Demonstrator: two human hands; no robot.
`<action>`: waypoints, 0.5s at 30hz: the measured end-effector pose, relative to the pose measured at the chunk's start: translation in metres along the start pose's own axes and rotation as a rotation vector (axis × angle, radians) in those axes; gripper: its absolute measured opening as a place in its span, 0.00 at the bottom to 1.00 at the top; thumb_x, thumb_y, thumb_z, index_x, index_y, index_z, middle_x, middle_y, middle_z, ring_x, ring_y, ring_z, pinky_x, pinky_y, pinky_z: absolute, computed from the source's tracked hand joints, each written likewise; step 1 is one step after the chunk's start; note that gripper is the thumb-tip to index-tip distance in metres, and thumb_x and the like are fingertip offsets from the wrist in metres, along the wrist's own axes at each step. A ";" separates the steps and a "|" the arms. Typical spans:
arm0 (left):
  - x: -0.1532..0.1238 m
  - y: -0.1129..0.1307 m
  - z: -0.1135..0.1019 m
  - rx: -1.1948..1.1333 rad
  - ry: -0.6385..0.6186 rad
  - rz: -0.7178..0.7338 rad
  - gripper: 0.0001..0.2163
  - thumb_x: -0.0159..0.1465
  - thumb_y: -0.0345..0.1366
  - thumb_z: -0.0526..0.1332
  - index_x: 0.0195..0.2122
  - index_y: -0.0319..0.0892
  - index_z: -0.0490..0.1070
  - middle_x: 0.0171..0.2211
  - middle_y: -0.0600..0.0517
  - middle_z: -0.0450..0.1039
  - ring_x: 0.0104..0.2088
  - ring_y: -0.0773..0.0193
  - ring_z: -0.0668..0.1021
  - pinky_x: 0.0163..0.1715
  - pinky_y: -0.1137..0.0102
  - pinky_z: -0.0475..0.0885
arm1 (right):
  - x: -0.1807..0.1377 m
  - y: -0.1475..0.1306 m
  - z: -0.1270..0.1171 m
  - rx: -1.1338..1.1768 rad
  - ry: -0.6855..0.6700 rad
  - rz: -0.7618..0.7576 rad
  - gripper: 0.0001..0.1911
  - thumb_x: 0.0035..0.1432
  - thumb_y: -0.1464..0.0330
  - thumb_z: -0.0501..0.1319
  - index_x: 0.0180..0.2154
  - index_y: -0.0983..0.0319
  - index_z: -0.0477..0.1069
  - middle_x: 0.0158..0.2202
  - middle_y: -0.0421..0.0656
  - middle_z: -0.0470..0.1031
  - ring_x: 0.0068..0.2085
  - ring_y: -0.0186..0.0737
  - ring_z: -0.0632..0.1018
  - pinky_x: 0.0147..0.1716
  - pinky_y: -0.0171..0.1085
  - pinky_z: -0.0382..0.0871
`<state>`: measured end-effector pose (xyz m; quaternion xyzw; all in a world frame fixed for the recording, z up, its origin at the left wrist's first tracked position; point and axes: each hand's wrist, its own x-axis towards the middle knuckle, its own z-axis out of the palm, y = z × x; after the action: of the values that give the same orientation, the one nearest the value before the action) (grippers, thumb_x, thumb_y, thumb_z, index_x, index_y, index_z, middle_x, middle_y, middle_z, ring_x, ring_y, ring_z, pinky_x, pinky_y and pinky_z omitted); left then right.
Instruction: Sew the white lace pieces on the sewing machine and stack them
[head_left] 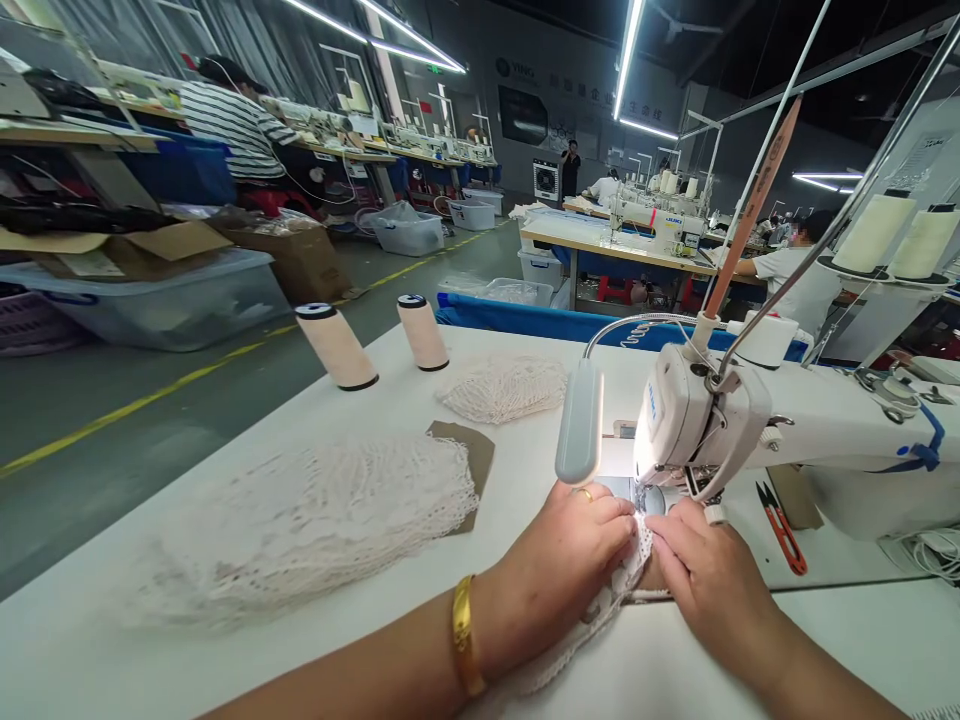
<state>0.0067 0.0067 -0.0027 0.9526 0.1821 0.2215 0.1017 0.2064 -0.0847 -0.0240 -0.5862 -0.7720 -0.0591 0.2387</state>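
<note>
White lace fabric (pixel 639 552) lies under the presser foot of a white sewing machine (pixel 679 415), and its scalloped edge trails down toward me. My left hand (pixel 559 565) is closed on the lace just left of the needle, with most of the piece hidden beneath the palm and wrist. From the right, my right hand (pixel 709 565) pinches the lace edge close to the presser foot. A lit lamp (pixel 579 420) on a bent metal arm shines beside the machine head. Red-handled thread snips (pixel 781 530) lie on the machine bed, right of my right hand.
A large lace pile (pixel 315 520) covers the table's left part, with a smaller lace pile (pixel 506 388) behind it. Two peach thread cones, a left one (pixel 337 345) and a right one (pixel 422 332), stand near the far edge. A co-worker in a striped shirt (pixel 232 130) sits far left.
</note>
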 end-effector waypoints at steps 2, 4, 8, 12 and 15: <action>0.001 -0.001 0.000 0.008 0.010 -0.003 0.11 0.73 0.26 0.56 0.35 0.41 0.74 0.38 0.50 0.81 0.40 0.56 0.79 0.45 0.60 0.66 | 0.001 0.000 0.000 -0.010 0.012 0.000 0.17 0.72 0.74 0.50 0.48 0.58 0.77 0.33 0.45 0.76 0.28 0.44 0.72 0.27 0.40 0.60; 0.002 -0.001 0.001 0.010 0.022 0.000 0.11 0.73 0.26 0.56 0.34 0.42 0.74 0.37 0.50 0.81 0.39 0.57 0.79 0.45 0.61 0.67 | 0.002 0.000 0.000 -0.020 0.023 0.000 0.17 0.71 0.75 0.51 0.49 0.58 0.77 0.33 0.45 0.77 0.26 0.43 0.71 0.26 0.40 0.60; 0.003 0.000 0.003 0.004 0.070 0.005 0.12 0.72 0.27 0.56 0.33 0.43 0.74 0.35 0.50 0.81 0.39 0.57 0.79 0.46 0.61 0.68 | 0.003 0.000 0.000 -0.030 0.028 0.010 0.18 0.71 0.75 0.51 0.47 0.58 0.78 0.32 0.44 0.76 0.25 0.42 0.70 0.25 0.40 0.59; 0.003 0.001 0.006 -0.002 0.118 0.010 0.12 0.71 0.27 0.56 0.32 0.44 0.75 0.34 0.49 0.80 0.38 0.57 0.79 0.46 0.61 0.70 | 0.003 0.000 0.000 -0.032 0.044 0.027 0.17 0.71 0.74 0.51 0.45 0.57 0.78 0.32 0.43 0.75 0.25 0.41 0.70 0.25 0.39 0.59; 0.003 0.000 0.007 -0.006 0.127 0.013 0.13 0.71 0.26 0.56 0.31 0.43 0.75 0.33 0.48 0.80 0.36 0.58 0.78 0.46 0.61 0.70 | 0.004 0.000 0.001 -0.048 0.071 0.028 0.16 0.70 0.74 0.51 0.44 0.57 0.78 0.32 0.44 0.75 0.27 0.42 0.71 0.26 0.39 0.59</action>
<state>0.0121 0.0067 -0.0077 0.9375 0.1811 0.2826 0.0914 0.2056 -0.0810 -0.0230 -0.6000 -0.7532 -0.0949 0.2525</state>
